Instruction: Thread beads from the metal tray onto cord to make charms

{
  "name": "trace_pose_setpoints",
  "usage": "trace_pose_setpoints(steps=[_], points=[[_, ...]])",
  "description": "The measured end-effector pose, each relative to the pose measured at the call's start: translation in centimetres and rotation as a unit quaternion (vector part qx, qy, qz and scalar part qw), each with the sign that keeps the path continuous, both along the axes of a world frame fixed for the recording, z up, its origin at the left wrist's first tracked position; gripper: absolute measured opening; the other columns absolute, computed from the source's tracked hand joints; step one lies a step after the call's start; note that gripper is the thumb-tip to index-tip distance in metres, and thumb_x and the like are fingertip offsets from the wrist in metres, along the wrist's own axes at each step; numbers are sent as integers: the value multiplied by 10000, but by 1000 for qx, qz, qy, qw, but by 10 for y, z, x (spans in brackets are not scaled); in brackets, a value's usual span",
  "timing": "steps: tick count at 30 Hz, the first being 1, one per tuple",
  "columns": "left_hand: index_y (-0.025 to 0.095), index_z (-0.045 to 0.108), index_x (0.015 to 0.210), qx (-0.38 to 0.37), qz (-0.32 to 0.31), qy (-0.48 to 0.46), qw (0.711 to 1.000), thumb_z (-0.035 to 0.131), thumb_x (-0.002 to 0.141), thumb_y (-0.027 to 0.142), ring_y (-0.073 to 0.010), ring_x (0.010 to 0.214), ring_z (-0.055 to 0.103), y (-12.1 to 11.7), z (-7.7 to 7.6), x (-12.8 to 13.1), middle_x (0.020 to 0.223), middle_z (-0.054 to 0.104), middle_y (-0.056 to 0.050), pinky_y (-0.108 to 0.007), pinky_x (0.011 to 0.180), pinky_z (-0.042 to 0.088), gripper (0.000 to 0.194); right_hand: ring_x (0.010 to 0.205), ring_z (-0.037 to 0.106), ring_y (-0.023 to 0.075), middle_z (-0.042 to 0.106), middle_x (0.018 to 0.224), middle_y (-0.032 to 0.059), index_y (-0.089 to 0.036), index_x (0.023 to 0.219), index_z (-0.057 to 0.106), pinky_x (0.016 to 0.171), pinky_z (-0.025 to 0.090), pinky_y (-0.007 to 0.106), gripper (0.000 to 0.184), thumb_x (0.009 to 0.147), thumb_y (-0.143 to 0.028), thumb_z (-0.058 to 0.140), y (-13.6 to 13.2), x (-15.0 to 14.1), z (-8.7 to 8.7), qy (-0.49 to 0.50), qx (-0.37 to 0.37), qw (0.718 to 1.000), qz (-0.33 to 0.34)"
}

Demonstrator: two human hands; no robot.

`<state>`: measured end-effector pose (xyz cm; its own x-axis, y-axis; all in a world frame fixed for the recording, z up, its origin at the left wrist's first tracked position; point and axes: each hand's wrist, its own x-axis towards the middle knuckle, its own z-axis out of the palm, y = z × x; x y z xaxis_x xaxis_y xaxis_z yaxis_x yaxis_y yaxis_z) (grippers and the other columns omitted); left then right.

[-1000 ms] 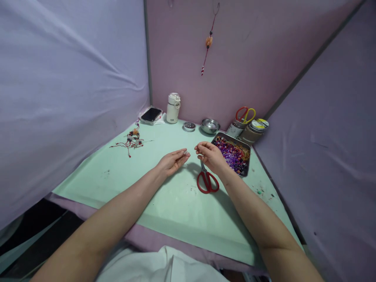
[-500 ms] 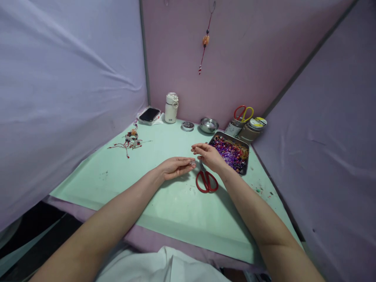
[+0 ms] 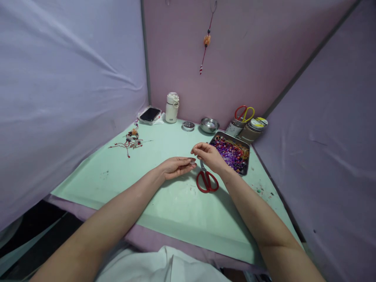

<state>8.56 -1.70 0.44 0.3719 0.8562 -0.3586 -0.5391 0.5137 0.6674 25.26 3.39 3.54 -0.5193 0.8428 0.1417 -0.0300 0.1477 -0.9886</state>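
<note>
Between the thumb and fingers of my left hand (image 3: 178,167) is a small clear bead (image 3: 192,161), its exact shape too small to make out. Just above and to the right, my right hand (image 3: 207,155) is pinched closed, and whatever its fingertips hold is too fine to see. Red-handled scissors (image 3: 207,181) lie on the table below my right hand, which partly covers the blades. Beside that hand is a metal tray (image 3: 247,166) full of purple, red and dark beads and strings.
Beaded cords (image 3: 132,140) lie at the left. Along the back stand a phone (image 3: 150,114), a white bottle (image 3: 172,108), a small round container (image 3: 188,125), a steel bowl (image 3: 209,125) and jars (image 3: 250,132), one holding scissors (image 3: 244,113). A beaded string (image 3: 206,40) hangs on the wall.
Almost nothing differs. The fingers of both hands have shifted very slightly, and the whole view has drifted a few pixels.
</note>
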Motion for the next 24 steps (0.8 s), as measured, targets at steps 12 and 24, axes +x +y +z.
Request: trace_pose_setpoints(steps=[12,24], points=[[45,673,928,15,49,17,999,547,825,24,-142,843,689,3,2,-2,894,699,-147,-197,842,546,164,688,560,154,661,723,3,-227,770,698,682,427,299,96,729,-306,662,-2,6,9,-90,133,986,-40],[75,683,955,39,46,37,998,565,807,-1,-97,758,683,2,8,-5,860,713,-110,-139,733,554,203,757,508,162,615,844,25,-228,804,624,674,381,290,97,825,-285,548,-1,19,19,-171,280,945,-3]])
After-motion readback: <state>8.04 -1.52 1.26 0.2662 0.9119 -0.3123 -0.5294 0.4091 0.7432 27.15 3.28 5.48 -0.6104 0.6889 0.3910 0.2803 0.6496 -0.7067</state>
